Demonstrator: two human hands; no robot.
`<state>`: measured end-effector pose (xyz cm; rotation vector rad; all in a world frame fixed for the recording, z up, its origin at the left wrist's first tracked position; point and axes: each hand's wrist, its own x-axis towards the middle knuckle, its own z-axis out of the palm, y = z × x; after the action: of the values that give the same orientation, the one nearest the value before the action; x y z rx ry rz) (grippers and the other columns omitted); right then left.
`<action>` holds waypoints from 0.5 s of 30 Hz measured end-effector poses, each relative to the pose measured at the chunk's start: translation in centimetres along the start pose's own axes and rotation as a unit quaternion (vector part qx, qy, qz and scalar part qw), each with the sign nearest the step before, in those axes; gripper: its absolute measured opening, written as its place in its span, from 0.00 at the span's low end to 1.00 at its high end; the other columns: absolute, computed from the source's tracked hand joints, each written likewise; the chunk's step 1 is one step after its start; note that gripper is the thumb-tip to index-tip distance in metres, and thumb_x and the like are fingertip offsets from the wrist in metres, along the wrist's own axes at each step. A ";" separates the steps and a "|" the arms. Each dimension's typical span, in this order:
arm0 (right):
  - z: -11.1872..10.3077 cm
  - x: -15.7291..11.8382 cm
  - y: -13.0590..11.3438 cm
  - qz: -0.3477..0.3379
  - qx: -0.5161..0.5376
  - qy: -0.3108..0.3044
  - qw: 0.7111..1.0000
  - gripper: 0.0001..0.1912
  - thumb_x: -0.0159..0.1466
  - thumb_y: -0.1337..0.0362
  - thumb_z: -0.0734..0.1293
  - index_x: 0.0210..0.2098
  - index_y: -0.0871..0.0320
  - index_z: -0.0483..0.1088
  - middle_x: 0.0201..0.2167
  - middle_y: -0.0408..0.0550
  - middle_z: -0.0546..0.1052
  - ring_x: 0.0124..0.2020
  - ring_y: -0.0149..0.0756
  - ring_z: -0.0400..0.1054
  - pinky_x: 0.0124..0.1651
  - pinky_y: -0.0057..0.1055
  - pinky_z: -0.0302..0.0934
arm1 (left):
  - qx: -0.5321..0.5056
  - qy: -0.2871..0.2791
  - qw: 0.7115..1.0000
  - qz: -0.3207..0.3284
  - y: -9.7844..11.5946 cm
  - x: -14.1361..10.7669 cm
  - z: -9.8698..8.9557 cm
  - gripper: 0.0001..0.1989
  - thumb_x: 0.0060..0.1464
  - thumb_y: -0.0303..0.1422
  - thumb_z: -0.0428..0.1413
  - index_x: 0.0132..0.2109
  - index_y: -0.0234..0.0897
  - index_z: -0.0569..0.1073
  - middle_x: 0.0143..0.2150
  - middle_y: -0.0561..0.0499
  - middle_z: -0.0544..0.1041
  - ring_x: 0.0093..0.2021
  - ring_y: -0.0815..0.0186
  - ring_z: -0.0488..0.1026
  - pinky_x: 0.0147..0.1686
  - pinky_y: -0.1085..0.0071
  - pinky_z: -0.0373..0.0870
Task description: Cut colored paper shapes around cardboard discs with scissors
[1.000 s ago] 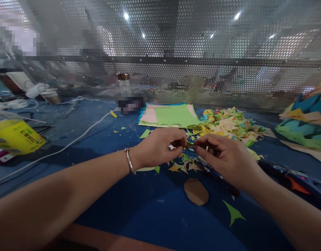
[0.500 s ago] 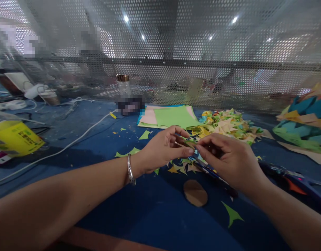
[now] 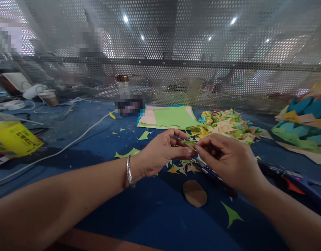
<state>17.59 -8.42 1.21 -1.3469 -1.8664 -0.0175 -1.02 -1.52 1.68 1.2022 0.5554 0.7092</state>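
Observation:
My left hand (image 3: 167,151), with a silver bracelet at its wrist, pinches a small green piece (image 3: 189,143), seemingly paper, between thumb and fingers. The fingertips of my right hand (image 3: 223,153) close on the right end of the same piece, so both hands meet there. Much of the piece is hidden by the fingers. Just below the hands, a brown oval piece (image 3: 195,193) lies flat on the blue table. Partly under my right hand is a long dark tool (image 3: 211,173), perhaps scissors. Green, yellow and pink paper scraps (image 3: 174,169) are scattered beneath the hands.
Behind the hands are stacked coloured sheets (image 3: 173,116) and a heap of folded paper pieces (image 3: 225,123). A layered paper object (image 3: 304,122) and a blue tool with a red light (image 3: 297,179) are at right. A white cable (image 3: 79,137) and yellow package (image 3: 15,137) are at left.
The fingers of my left hand have dipped slightly around the green piece, which now looks more curved. Both hands still hold it in nearly the same place.

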 end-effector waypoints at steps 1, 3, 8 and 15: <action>0.0 0.0 0.0 0.001 -0.001 0.003 1.000 0.08 0.67 0.63 0.66 0.32 0.55 0.74 0.24 0.43 0.74 0.23 0.32 0.65 0.26 0.29 0.58 | -0.003 0.000 1.000 0.002 0.0 0.0 0.0 0.18 0.50 0.18 0.64 0.44 0.36 0.68 0.33 0.55 0.78 0.35 0.72 0.78 0.42 0.71 0.72; 0.0 0.0 -0.1 0.003 -0.003 0.007 1.000 0.08 0.68 0.62 0.66 0.32 0.54 0.74 0.24 0.43 0.74 0.23 0.32 0.64 0.25 0.29 0.57 | -0.011 -0.001 1.000 0.005 -0.1 0.1 -0.1 0.19 0.50 0.17 0.64 0.44 0.37 0.68 0.33 0.55 0.79 0.34 0.72 0.78 0.42 0.71 0.72; -0.1 0.1 -0.1 -0.001 0.000 0.001 1.000 0.08 0.68 0.62 0.66 0.33 0.54 0.74 0.24 0.43 0.74 0.23 0.32 0.64 0.25 0.29 0.56 | -0.004 0.004 1.000 0.007 0.0 0.2 0.0 0.18 0.49 0.15 0.61 0.43 0.37 0.67 0.32 0.55 0.80 0.32 0.72 0.77 0.39 0.72 0.70; -0.1 0.3 -0.1 -0.004 0.001 -0.028 1.000 0.08 0.67 0.61 0.65 0.32 0.55 0.74 0.22 0.42 0.74 0.20 0.30 0.63 0.23 0.28 0.56 | 0.088 0.064 0.993 0.049 0.1 0.3 0.0 0.13 0.51 0.17 0.59 0.40 0.36 0.69 0.31 0.55 0.80 0.32 0.72 0.77 0.38 0.73 0.71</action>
<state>17.51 -8.28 1.47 -1.3515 -1.9180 0.0188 -0.78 -1.28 1.73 1.3618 0.6804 0.8388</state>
